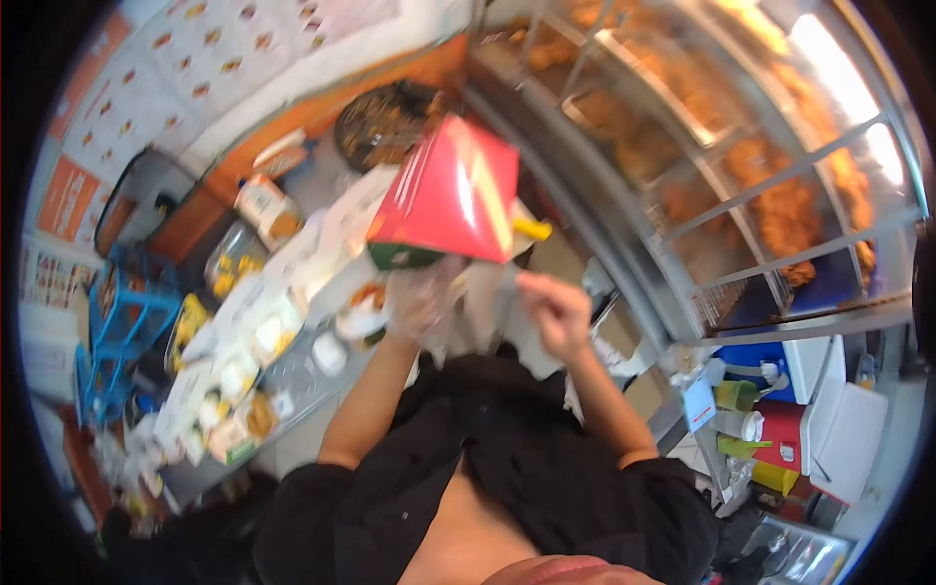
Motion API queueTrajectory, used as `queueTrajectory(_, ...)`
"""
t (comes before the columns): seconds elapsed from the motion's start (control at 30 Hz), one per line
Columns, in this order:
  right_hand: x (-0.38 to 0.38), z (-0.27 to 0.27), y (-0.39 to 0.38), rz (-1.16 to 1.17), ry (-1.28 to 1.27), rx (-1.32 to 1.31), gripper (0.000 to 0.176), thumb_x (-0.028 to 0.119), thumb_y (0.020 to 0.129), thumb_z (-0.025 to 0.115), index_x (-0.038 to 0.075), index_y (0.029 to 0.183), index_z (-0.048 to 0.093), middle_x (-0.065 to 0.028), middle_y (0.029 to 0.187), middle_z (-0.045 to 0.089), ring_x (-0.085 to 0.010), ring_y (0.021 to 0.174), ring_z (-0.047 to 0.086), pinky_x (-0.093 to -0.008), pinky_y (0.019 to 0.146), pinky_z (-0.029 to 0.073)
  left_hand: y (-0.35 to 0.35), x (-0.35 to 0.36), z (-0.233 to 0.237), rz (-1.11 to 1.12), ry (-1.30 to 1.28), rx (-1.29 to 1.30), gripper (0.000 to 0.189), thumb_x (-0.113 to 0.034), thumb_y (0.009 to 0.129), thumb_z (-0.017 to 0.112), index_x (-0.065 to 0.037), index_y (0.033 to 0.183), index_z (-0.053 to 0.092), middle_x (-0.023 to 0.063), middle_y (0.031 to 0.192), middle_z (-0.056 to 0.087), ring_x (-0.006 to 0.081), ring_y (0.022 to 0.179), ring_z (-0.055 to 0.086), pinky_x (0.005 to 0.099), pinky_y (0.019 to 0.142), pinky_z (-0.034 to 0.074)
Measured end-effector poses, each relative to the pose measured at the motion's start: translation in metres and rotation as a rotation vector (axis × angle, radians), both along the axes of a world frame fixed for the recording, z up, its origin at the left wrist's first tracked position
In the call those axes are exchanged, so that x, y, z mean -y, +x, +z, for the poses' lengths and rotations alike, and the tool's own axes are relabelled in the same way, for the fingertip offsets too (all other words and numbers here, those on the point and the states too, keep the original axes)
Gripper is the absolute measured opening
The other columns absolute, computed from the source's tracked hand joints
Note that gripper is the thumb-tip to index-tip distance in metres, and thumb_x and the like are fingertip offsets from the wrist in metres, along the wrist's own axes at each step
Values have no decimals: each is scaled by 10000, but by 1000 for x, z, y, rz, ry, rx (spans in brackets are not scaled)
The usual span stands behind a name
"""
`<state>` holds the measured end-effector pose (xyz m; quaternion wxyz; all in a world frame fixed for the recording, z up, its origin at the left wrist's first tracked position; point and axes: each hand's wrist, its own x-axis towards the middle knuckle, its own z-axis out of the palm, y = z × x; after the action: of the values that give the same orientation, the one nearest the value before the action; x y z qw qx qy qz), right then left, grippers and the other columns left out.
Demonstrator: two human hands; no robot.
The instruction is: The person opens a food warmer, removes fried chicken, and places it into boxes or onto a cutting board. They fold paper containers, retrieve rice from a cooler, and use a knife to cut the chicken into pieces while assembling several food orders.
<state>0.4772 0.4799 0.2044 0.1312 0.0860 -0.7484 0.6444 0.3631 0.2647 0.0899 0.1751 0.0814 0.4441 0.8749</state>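
A red takeaway box [444, 195] with a dark green lower edge is held up in front of me, tilted. My left hand [419, 304], in a clear plastic glove, is closed on its lower part. My right hand [558, 314], bare, is to the right and below the box, apart from it. Its fingers are curled together, and what they hold, if anything, is too blurred to tell. Translucent plastic [483, 297] hangs between the two hands. A yellow object [531, 229] sticks out just right of the box.
A row of open white food boxes [273, 336] lines the counter at left, near a blue rack [132, 327]. Behind the red box is a dark round pan [375, 127]. A heated display case [702, 185] with fried chicken fills the upper right. Cups [736, 425] stand at right.
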Motion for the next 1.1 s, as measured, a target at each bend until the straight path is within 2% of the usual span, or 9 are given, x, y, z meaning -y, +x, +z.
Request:
queueTrajectory(0.07, 11, 33, -9, 34, 109, -291, 312, 88, 898, 627, -14, 1193, 646, -162, 1122, 551, -232, 1007, 565, -326, 886, 452, 9, -4, 81, 347, -1281, -1291, 244, -147, 858, 701, -67, 1086, 671, 50, 974, 702, 180, 887, 675, 372, 832, 514)
queueTrajectory(0.13, 14, 29, -11, -67, 294, -328, 346, 134, 884, 655, -7, 1200, 645, -139, 1160, 480, -242, 963, 560, -350, 895, 459, 26, -25, 98, 76, -374, -195, 251, -153, 870, 705, -67, 1103, 667, 53, 994, 699, 184, 898, 667, 350, 831, 502)
queueTrajectory(0.2, 17, 18, -14, -166, 335, -284, 396, 116, 818, 734, 43, 1200, 659, -129, 1231, 434, -236, 990, 573, -363, 897, 496, 35, -18, 112, 53, -1052, -737, 244, -130, 891, 687, -19, 1105, 652, 46, 1006, 681, 161, 893, 650, 324, 797, 518)
queueTrajectory(0.33, 18, 28, -16, -235, 498, -231, 557, 85, 661, 854, 125, 1187, 674, -125, 1241, 465, -228, 1017, 602, -350, 833, 568, 36, -29, 139, -16, -314, 49, 214, -113, 909, 661, 38, 1062, 654, 80, 1005, 683, 122, 874, 635, 275, 746, 518)
queueTrajectory(0.5, 17, 46, -12, -76, 539, -138, 482, 16, 709, 783, 147, 1163, 690, -163, 1344, 492, -303, 1131, 594, -363, 899, 540, 18, -18, 161, -167, -561, 164, 261, -185, 889, 707, 14, 1051, 660, 78, 1003, 677, 150, 828, 649, 262, 727, 534)
queueTrajectory(0.73, 25, 26, 5, -179, 537, -125, 399, 52, 700, 799, 122, 1086, 726, -158, 1302, 566, -289, 1111, 607, -360, 902, 524, 31, -24, 90, -98, -559, -354, 297, -277, 938, 639, 6, 1023, 668, 41, 919, 675, 104, 776, 617, 270, 641, 495)
queueTrajectory(0.77, 28, 21, 7, -246, 476, -105, 332, 77, 693, 817, 106, 1014, 736, -148, 1269, 596, -288, 1085, 619, -359, 882, 530, 38, -27, 102, -215, -560, 91, 261, -249, 949, 620, 5, 990, 670, 23, 881, 663, 88, 730, 588, 272, 609, 474)
queueTrajectory(0.93, 35, 4, 28, -372, 558, 41, 296, 115, 693, 827, 64, 939, 670, -149, 1275, 578, -298, 1049, 628, -359, 893, 515, 60, -32, 98, -297, -329, 184, 260, -236, 928, 644, 21, 958, 671, 34, 816, 674, 100, 716, 608, 287, 627, 484)
queueTrajectory(1.1, 11, 16, 59, -306, 283, 177, 407, 209, 779, 799, 70, 1095, 584, -110, 1260, 532, -168, 835, 562, -268, 723, 466, 53, -34, 97, -938, -920, -722, 211, -203, 853, 673, -9, 932, 649, 157, 788, 673, 243, 717, 652, 365, 656, 494)
